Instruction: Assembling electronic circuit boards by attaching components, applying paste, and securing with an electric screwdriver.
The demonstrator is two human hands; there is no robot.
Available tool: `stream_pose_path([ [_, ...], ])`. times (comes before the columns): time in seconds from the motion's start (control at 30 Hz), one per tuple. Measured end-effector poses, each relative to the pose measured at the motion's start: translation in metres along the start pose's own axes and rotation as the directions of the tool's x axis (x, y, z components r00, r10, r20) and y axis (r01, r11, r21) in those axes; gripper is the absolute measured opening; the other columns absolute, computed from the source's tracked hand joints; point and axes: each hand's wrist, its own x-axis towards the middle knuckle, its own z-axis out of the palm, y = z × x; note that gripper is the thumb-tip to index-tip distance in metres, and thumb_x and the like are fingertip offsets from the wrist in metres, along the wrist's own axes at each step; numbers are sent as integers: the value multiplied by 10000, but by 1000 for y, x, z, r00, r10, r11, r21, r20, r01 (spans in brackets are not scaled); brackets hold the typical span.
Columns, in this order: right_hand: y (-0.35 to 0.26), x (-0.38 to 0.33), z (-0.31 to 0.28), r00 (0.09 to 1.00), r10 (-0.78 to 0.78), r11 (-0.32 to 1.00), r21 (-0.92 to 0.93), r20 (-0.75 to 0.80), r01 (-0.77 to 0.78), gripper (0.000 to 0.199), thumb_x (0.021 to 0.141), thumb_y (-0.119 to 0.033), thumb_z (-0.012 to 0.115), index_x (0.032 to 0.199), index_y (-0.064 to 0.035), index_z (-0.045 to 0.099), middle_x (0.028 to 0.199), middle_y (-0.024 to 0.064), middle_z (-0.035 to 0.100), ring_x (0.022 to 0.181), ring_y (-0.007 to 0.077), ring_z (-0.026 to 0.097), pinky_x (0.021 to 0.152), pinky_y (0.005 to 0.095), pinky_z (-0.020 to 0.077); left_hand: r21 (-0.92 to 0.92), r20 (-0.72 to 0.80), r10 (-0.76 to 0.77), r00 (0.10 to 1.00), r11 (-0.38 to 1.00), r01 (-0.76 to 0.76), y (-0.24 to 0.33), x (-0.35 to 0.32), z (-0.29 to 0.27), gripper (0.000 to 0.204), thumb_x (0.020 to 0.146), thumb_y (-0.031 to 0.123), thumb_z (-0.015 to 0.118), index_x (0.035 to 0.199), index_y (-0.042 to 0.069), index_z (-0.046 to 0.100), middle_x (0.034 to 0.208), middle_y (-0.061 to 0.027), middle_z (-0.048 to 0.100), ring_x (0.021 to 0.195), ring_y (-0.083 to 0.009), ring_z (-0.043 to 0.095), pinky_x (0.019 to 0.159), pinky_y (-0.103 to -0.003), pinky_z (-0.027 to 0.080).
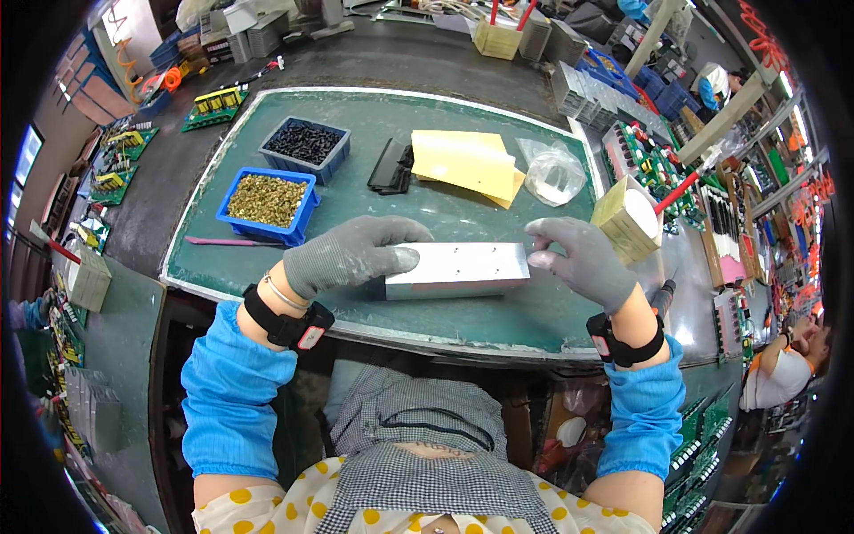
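Note:
A silver metal housing [463, 260], a long box shape with small holes in its top face, lies on the green mat [356, 311] in front of me. My left hand [351, 256], in a grey glove, is closed on its left end, thumb on the top; some of the fingers are hidden. Just past its right end is my right hand [583, 258], also gloved, its thumb and forefinger apart and bent toward the housing. I see nothing between them. Beyond the housing lie yellow sheets [463, 162] and black strips [390, 166].
At the left stand a blue bin [309, 206] of brass-coloured small parts and a grey-blue bin [331, 165] of black ones. A purple stick [222, 241] lies nearby. Toward the right are a clear plastic bag [553, 172], a pale container [623, 218] with a red-handled tool and circuit boards [636, 165].

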Motion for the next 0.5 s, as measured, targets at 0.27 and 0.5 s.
stream_pose_path([
  [0.27,-12,-59,2,926,358,910,265,-122,-317,467,840,-188,694,1253,-9,570,1047,151,686,1000,279,665,887,349,512,-15,-333,40,942,999,-48,-17,-49,15,518,907,324,638,1262,-45,562,1328,-145,558,1243,-233,508,1069,-356,371],
  [0.5,-43,-56,70,883,466,445,880,-67,-168,906,814,-122,722,1491,102,164,1490,287,349,1389,328,380,1141,404,321,-376,-470,-160,868,926,-33,-25,-66,79,767,878,152,655,1493,-41,239,1447,-191,417,1341,-266,414,1117,-393,340],
])
